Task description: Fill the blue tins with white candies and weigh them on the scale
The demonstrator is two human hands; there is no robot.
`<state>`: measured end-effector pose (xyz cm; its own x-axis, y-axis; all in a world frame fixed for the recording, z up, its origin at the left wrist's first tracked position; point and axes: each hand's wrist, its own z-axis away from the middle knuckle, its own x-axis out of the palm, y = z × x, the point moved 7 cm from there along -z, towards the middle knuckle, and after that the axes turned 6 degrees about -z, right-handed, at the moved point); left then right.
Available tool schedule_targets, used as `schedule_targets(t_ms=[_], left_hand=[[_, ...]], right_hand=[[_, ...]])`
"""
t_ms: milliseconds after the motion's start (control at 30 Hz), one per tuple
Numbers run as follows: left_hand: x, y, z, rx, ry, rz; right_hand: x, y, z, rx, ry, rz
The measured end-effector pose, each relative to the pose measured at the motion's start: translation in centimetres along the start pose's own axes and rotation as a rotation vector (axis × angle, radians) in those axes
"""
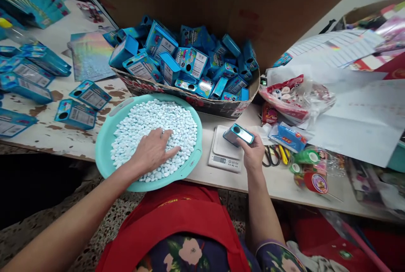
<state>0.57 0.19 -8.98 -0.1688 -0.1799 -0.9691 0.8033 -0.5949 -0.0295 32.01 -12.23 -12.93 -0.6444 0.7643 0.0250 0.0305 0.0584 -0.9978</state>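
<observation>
Holding a small blue box (238, 135), right hand (254, 153) has thumb and fingers closed on its sides, box tilted, dark round spot facing up; box at the scale (225, 149), can't tell if touching. Scale's display and buttons sit just below-left of that grip. Left hand (152, 150) open, palm down, fingers spread on the white pieces (183, 122); can't tell if any are pinched under it. Pieces lie all around those fingers, inside the turquoise basin (196, 158). Beyond both hands, between them: open carton (202, 105) piled with blue boxes (193, 61). More loose boxes (76, 112) left of left hand, past basin rim. Just right of right hand: black-handled scissors (271, 156), yellow-handled tool (284, 154), then green tape rolls (308, 156). Plastic bag (295, 96) with red-and-white items beyond right grip, farther right.
</observation>
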Motion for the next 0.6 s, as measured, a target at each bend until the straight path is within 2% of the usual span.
schedule_targets(t_ms=[100,233,367,500,600], left_hand=[[0.0,-0.1,-0.3,0.002,0.022,0.069],[0.5,-0.7,-0.5,-0.038,0.033,0.161],[0.5,-1.9,-0.7,-0.086,0.092,0.28],[-0.3,-3.3,-0.8,-0.175,0.154,0.442],[-1.2,-3.9,-0.5,-0.231,0.186,0.449]], right_hand=[[-1.5,-0.9,0.1,-0.074,-0.004,0.004],[-5.9,-1.9,0.1,-0.119,0.193,0.005],[-9.2,-1.4,1.0,-0.087,0.315,0.033],[-10.3,0.0,2.5,-0.042,0.352,0.033],[-10.3,0.9,3.1,-0.017,0.36,0.012]])
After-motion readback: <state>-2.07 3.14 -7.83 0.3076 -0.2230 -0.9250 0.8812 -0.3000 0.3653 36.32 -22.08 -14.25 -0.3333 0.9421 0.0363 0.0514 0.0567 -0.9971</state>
